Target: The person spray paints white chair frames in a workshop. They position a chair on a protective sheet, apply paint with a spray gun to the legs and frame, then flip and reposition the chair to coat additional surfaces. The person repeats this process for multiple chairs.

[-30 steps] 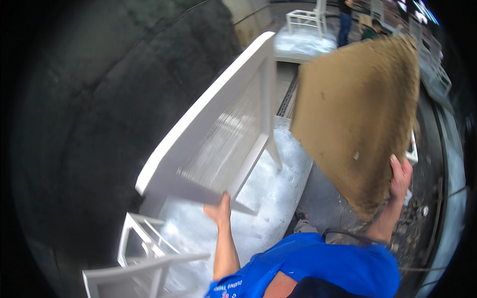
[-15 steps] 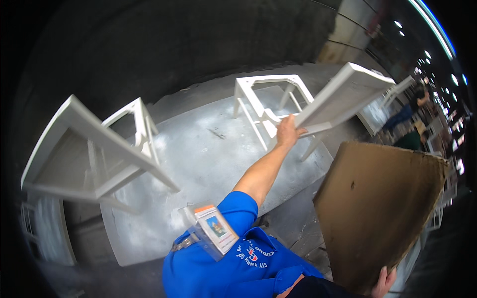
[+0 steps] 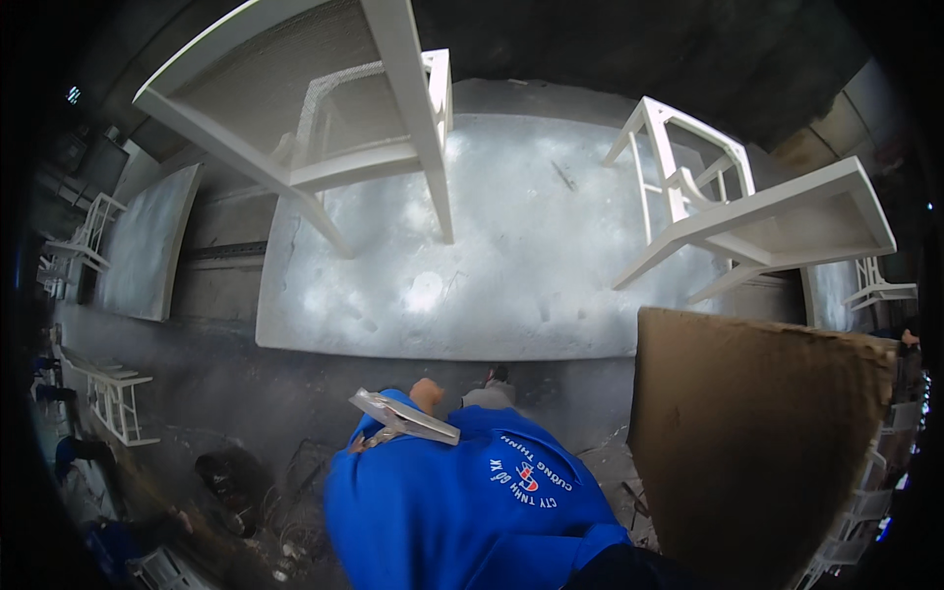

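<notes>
A large brown cardboard sheet (image 3: 757,423) stands at my right side, its upper edge rough. My right hand is out of sight, so its grip on the sheet does not show. Just beyond the badge (image 3: 405,418) on my blue shirt, a small part of my left hand (image 3: 426,393) shows low in front of me; its fingers cannot be made out. Two white chair frames rest tipped on a pale, worn platform (image 3: 511,256). The left chair (image 3: 369,162) is the closer and larger; the right chair (image 3: 757,221) lies above the cardboard. Neither is touched by a visible hand.
Another pale platform (image 3: 152,246) stands at the left, with a white chair frame (image 3: 93,231) beside it. More white frames (image 3: 118,393) are on the floor at lower left, near other people. A dark wall (image 3: 639,49) runs behind.
My left hand has let go of the right chair and drawn back toward my body. The view has swung left. The cardboard stays at my right, while my right hand has left the picture.
</notes>
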Demonstrator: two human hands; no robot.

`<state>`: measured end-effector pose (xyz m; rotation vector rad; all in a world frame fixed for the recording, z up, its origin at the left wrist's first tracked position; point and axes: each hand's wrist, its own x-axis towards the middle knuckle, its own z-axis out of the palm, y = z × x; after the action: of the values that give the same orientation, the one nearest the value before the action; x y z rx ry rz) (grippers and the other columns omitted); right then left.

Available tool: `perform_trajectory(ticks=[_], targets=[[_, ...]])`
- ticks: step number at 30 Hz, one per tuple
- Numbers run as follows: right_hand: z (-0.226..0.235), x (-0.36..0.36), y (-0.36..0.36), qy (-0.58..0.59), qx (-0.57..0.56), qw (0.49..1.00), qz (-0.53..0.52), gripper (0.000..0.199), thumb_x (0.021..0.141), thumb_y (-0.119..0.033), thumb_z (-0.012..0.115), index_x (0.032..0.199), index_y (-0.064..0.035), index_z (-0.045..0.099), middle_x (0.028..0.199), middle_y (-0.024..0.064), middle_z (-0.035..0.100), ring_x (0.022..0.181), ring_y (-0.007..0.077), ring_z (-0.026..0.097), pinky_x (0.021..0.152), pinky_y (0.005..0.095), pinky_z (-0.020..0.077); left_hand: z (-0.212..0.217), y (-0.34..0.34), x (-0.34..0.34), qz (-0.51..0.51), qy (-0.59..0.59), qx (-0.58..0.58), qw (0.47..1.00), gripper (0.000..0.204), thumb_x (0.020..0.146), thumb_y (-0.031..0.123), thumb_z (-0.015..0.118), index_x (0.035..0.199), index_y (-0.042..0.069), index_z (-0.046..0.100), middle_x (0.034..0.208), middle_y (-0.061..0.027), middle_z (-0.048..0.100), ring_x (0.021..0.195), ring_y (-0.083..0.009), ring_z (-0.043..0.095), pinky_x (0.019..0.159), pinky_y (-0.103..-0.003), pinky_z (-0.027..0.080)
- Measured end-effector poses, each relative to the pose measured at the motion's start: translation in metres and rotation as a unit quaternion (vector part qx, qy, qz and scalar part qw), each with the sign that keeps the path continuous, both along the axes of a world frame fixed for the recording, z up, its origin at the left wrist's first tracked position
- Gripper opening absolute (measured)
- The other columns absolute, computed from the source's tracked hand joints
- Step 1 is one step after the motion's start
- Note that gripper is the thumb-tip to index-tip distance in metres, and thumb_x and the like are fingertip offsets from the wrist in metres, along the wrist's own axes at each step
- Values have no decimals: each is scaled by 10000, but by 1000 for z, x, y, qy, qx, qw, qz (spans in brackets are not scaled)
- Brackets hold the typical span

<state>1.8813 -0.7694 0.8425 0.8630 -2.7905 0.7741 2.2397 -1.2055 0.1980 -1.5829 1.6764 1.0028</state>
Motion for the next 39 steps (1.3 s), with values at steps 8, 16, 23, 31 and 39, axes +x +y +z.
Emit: perform_trajectory(ticks=[8,16,23,31,39], targets=[[-36,8,-12,15,-164,986,-19,288,1012,-122,648,1248,44,658,1199,200,693,1052,311,650,933,397,513,36,18,95,228,65,-58,970,572,885,493,722,1103,-35,760,1128,-270,730,1130,-372,703,937,-455,549],[-69,37,-66,49,-299,953,12,295,1028,-137,631,1259,46,646,1209,179,692,1056,272,641,943,378,508,153,-187,-7,489,506,-42,710,647,949,522,724,1360,57,540,1204,-140,704,953,-250,712,744,-365,574],[-92,95,-150,67,-376,924,4,301,1042,-150,616,1268,47,635,1217,160,691,1060,239,633,952,361,503,230,-363,2,552,709,-3,438,1132,913,672,677,1648,68,65,1629,-310,270,1495,-437,342,1167,-563,389],[-113,149,-216,76,-424,902,-9,309,1057,-166,599,1279,49,623,1227,138,690,1065,201,624,962,342,497,224,-423,-20,655,704,30,273,1316,781,919,556,1668,135,-19,1700,-246,112,1580,-430,119,1270,-579,116],[-135,150,-268,22,-437,898,47,275,1071,-182,593,1228,41,631,1214,124,696,1040,159,617,946,320,505,234,-425,25,663,713,72,216,1342,724,972,542,1671,150,63,1693,-230,141,1565,-419,175,1248,-600,196]])
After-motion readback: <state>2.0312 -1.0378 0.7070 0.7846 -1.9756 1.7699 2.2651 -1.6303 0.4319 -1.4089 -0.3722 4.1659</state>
